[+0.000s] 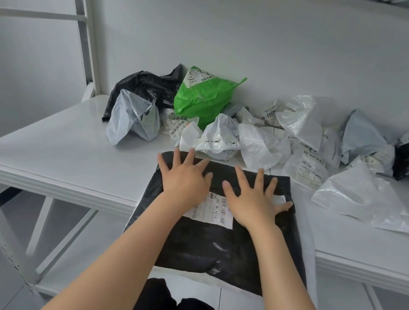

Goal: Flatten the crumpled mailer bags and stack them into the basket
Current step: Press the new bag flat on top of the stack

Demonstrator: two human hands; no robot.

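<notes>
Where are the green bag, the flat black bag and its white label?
Crumpled green plastic mailer bag [203, 99]: head view, creased front.
Flat black plastic mailer bag [210, 248]: head view, lower middle.
White paper shipping label [213, 210]: head view, centre.

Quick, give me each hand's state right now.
Left hand: open, fingers spread, pressing flat on the black mailer bag.
Right hand: open, fingers spread, pressing the same bag.

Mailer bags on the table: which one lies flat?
The black mailer bag bearing the white label, pressed under the left hand and right hand; the other bags sit crumpled behind it.
</notes>
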